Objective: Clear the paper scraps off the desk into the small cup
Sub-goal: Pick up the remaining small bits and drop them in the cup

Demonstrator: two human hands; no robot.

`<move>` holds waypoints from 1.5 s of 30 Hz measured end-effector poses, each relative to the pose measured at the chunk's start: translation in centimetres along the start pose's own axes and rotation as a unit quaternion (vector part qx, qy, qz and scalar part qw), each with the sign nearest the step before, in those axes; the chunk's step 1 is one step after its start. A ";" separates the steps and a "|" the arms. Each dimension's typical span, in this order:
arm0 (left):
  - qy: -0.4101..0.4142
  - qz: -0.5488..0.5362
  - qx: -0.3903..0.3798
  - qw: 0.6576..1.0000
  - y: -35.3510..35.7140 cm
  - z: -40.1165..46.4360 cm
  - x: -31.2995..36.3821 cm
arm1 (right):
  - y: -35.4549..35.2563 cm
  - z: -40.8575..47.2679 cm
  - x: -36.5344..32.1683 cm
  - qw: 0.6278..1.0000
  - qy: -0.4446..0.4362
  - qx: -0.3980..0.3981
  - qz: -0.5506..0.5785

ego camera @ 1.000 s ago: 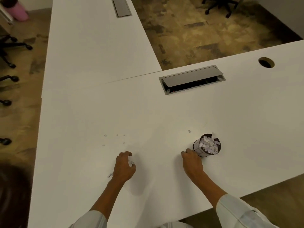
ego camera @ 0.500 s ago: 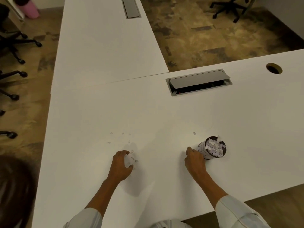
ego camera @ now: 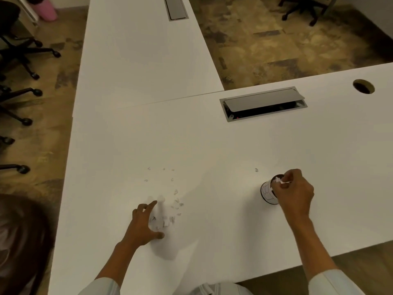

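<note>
The small cup stands on the white desk at the right, stuffed with white paper. My right hand hovers over its rim, fingers pinched on a paper scrap. Several small paper scraps lie in a loose pile beside my left hand, which rests on the desk with fingers spread around them. More tiny scraps are scattered just beyond, and a lone scrap lies left of the cup's far side.
A grey cable hatch with its lid ajar sits in the desk behind the cup, and a round grommet hole is at far right. The desk's near edge runs just below my right forearm. Office chair bases stand on the left floor.
My right hand has risen from the desk left of the cup to over its rim with a scrap. My left hand has opened out over the scrap pile.
</note>
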State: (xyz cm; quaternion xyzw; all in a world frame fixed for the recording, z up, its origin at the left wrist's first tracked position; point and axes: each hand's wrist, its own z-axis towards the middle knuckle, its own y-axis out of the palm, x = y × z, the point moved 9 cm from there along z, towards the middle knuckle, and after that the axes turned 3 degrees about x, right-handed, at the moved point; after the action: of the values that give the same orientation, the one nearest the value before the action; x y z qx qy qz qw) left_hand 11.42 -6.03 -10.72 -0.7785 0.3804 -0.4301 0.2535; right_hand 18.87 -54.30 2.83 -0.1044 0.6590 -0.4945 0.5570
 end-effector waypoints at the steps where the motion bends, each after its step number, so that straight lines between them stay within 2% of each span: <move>1: -0.005 -0.014 0.000 1.000 0.2 0.0 0.0 | 0.1 0.5 0.5 1.000 0.013 -0.023 -0.017; 3: -0.023 -0.064 0.023 0.997 -0.1 0.1 0.0 | 0.4 1.2 1.2 0.996 0.026 -0.053 -0.067; 6: -0.047 -0.130 0.086 0.987 -1.8 0.6 -0.1 | 0.2 1.8 0.6 0.996 0.009 -0.027 -0.079; 8: -0.054 -0.126 0.121 0.983 -3.4 1.6 -0.4 | 0.7 1.9 -1.0 0.998 -0.038 -0.011 -0.045; 11: -0.079 -0.100 0.139 0.982 -5.4 3.7 -1.2 | 4.2 1.0 -4.4 0.992 -0.107 -0.044 0.055; 14: -0.115 -0.105 0.126 0.980 -6.9 5.8 -1.7 | 9.3 0.5 -6.1 0.984 -0.091 -0.099 0.115; 17: -0.122 -0.088 0.100 0.984 -8.1 7.9 -1.8 | 14.6 0.6 -5.2 0.980 -0.066 -0.184 -0.032; 20: -0.105 -0.056 0.069 0.990 -8.3 9.4 -1.7 | 17.1 0.5 -2.5 0.953 -0.009 -0.249 -0.172; 24: -0.037 -0.019 0.030 0.999 -7.8 10.6 -0.4 | 17.1 -0.4 -2.2 0.961 -0.011 -0.203 -0.190; 27: 0.019 0.017 0.003 1.000 -6.8 11.1 1.0 | 18.4 -3.3 -4.2 0.960 -0.065 -0.200 -0.184; 30: 0.064 0.053 -0.003 0.997 -5.6 11.0 2.3 | 21.5 -8.6 -7.9 0.947 -0.137 -0.251 -0.142; 35: 0.136 0.063 -0.034 0.988 -3.6 9.9 4.0 | 26.2 -16.7 -13.6 0.881 -0.288 -0.355 -0.125; 40: 0.133 0.057 0.011 0.989 -6.2 10.7 2.9 | 27.4 -12.9 -16.5 0.894 -0.273 -0.333 -0.120; 45: 0.134 0.086 0.001 0.987 -7.2 11.5 3.5 | 31.1 -11.5 -21.0 0.853 -0.336 -0.365 -0.162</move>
State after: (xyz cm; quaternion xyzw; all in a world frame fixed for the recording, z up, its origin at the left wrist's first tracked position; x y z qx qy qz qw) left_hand 25.22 -3.90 -9.61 -0.6781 0.4757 -0.5076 0.2372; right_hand 29.62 -18.50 -9.02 -0.5651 0.5385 -0.2364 0.5786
